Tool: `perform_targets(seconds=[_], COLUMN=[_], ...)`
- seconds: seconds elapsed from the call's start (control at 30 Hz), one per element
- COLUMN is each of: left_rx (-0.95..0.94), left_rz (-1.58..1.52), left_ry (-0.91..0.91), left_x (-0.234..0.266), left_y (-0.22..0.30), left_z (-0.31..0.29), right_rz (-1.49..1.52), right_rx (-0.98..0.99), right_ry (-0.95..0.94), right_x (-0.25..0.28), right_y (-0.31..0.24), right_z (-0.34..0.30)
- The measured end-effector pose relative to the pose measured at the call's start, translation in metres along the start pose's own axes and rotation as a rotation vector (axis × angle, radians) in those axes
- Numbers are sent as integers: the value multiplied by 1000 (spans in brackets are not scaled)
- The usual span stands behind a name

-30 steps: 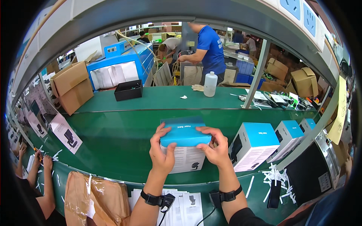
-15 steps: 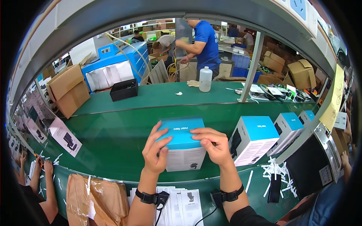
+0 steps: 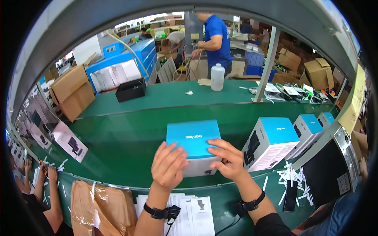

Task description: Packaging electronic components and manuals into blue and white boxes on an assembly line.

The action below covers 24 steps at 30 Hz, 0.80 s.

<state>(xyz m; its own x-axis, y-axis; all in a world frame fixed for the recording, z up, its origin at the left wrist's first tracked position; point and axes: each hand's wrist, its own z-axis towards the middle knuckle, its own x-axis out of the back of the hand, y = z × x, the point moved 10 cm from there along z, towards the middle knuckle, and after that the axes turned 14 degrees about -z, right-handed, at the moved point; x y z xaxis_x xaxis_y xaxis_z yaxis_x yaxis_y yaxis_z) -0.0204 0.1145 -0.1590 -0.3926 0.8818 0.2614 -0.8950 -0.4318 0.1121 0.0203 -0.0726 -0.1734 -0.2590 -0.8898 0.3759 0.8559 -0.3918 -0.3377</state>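
A white carton with a blue lid [image 3: 193, 133] stands upright on the green bench right in front of me. My left hand [image 3: 169, 165] is at its near left corner, fingers stretched out, slightly blurred over the lid's front edge. At the near right corner, my right hand [image 3: 228, 157] lays its extended fingers on the lid, with the thumb down by the front face. Neither hand is closed round the carton. My hands cover much of its front face. Each of my wrists wears a black strap with a small device and a cable.
More blue-topped cartons [image 3: 271, 143] stand to the right, another carton [image 3: 71, 141] to the left. Printed leaflets [image 3: 193, 216] and a brown paper bundle [image 3: 100, 208] lie nearest me. Paper strips surround a black phone [image 3: 290, 196]. Beyond stand a bottle [image 3: 217, 78] and a person in blue [image 3: 217, 39].
My left hand has moved down and right along the carton's front edge. The right hand has shifted slightly right with its fingers straighter. The whole view has shifted a little.
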Motion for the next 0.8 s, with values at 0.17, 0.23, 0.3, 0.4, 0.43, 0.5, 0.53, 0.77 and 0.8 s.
perform_targets(seconds=[0.17, 0.23, 0.3, 0.4, 0.43, 0.5, 0.53, 0.77, 0.8], left_rx=[71, 100, 115, 130, 140, 184, 232, 357, 356], left_rz=[31, 19, -1, -30, -62, -105, -140, -191, -198], left_ry=[31, 26, 63, 175, 179, 200, 220, 240, 244], left_x=[3, -3, -8, -9, -11, -22, -26, -28, -31], left_y=[-5, -10, -12, -19, -18, -21, -26, -32, -31], left_z=[-6, -10, -14, -19, -15, -13, -10, -6, -4], right_rz=[20, 26, 31, 33, 39, 30, 17, 2, -6], right_rx=[20, 44, 36, 67, 44, 8, 15, -170, -169], right_ry=[-3, 0, -23, 16, 47, 94, 99, 125, 124], right_x=[-4, -3, -3, -6, -3, 5, 7, 9, 7], right_y=[3, 8, 12, 5, 6, 16, 18, 23, 24], right_z=[10, 9, 8, 11, 13, 11, 10, 10, 11])
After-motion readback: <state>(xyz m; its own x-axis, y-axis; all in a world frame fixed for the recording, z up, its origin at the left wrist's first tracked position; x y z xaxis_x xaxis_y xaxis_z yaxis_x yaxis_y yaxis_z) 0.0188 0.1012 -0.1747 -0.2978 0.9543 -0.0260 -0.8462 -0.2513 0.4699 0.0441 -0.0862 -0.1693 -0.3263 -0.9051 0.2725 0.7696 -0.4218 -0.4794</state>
